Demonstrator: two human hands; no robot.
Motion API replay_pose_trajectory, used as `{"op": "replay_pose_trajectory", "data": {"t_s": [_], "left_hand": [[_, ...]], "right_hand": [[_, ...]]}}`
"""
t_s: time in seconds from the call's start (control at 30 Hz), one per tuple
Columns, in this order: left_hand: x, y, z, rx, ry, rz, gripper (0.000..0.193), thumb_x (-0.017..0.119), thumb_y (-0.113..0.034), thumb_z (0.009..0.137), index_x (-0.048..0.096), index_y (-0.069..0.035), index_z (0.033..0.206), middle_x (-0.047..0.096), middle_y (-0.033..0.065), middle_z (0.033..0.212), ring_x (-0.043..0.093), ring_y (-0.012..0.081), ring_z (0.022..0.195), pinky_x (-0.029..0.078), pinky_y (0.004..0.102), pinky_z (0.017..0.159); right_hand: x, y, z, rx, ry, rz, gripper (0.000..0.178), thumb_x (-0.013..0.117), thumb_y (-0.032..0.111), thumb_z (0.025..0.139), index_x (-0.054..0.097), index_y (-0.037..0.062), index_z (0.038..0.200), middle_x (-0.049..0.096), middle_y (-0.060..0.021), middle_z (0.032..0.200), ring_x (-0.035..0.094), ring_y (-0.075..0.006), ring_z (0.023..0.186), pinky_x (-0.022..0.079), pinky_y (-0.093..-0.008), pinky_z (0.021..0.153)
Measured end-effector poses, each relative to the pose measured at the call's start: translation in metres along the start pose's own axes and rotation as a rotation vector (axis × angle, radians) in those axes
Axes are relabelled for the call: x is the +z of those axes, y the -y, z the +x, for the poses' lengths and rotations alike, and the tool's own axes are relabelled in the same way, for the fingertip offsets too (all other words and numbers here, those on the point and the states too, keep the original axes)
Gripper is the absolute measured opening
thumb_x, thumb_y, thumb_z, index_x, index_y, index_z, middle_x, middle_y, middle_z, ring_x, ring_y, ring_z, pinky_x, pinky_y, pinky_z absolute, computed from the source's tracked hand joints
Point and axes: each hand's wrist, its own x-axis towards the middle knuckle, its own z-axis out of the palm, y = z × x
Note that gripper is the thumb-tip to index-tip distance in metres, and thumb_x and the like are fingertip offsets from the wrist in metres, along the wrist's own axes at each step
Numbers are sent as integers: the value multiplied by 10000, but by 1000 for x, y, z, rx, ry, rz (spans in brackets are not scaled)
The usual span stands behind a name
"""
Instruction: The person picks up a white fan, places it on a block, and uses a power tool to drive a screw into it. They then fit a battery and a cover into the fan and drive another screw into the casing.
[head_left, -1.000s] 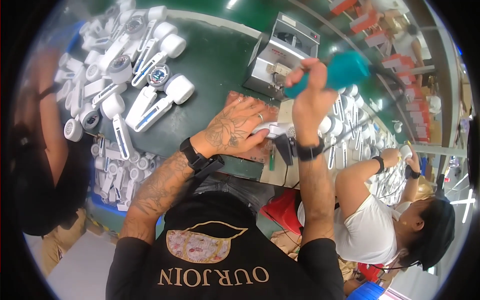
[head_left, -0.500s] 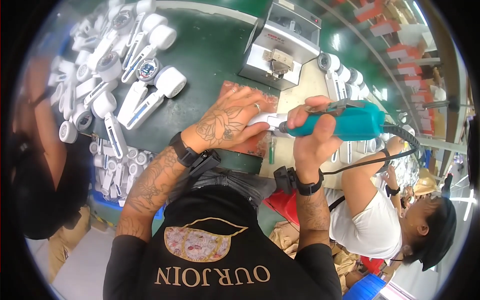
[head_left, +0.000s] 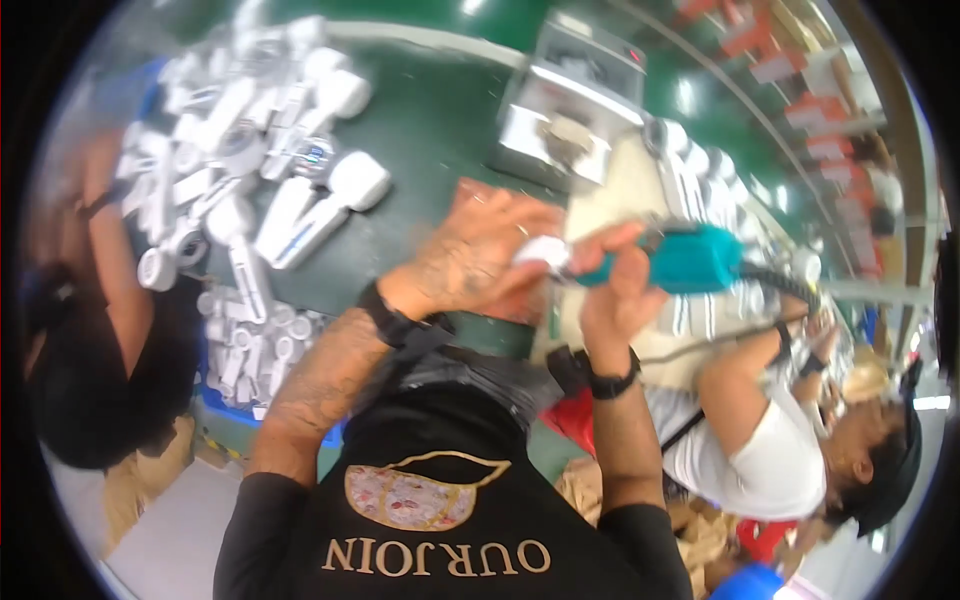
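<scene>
My left hand (head_left: 480, 255) curls over a small white plastic part (head_left: 543, 253) and holds it above a reddish-brown mat (head_left: 514, 307). Most of that part is hidden under the fingers. Wrapped in my right hand (head_left: 618, 295) is a teal electric screwdriver (head_left: 695, 260), lying almost level with its tip turned left toward the white part. Motion blur hides whether the tip touches it. A dark cord (head_left: 785, 284) leaves the screwdriver's right end.
White round-headed handled units (head_left: 325, 205), like handheld fans, lie heaped at left on the green table (head_left: 420, 115). More fill a blue crate (head_left: 225, 400) below. A grey machine (head_left: 565, 110) stands at the back. People work at left (head_left: 125, 350) and right (head_left: 745, 445).
The whole view has shifted slightly and blurred. The screwdriver's body has tilted a little and sits nearer my left hand. Both hands keep their holds.
</scene>
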Motion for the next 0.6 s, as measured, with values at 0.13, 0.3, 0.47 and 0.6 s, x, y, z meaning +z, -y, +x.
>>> {"op": "replay_pose_trajectory", "data": {"t_s": [0.13,0.3,0.47,0.6], "left_hand": [[-13,-25,6,0,148,87,431,769,-272,739,633,-121,1120,637,73,1228,598,306,1116,413,512,956],[-31,-27,-35,-179,-121,-103,361,723,-250,866,654,-74,1174,653,106,1183,625,284,1107,481,366,976],[-127,20,-71,-570,-1043,-710,453,577,-161,1016,464,31,1411,554,116,1358,532,169,1224,433,311,1043],[-209,123,-96,-665,-1233,-467,438,556,-137,1017,467,49,1403,562,131,1346,537,182,1218,426,320,1045]], "right_hand": [[-30,7,-20,102,-110,-13,452,655,411,959,575,-1,1128,617,-108,822,585,-203,713,489,-341,662],[-7,78,-25,-203,-22,132,610,528,656,944,538,65,1093,474,-20,687,470,-128,589,377,-247,540],[-22,81,-45,-154,-58,56,621,518,657,949,509,46,1059,451,-23,652,459,-132,547,379,-257,515],[-29,78,-58,-108,-80,-11,630,532,657,943,505,39,1060,469,-37,649,465,-135,541,384,-256,515]]}}
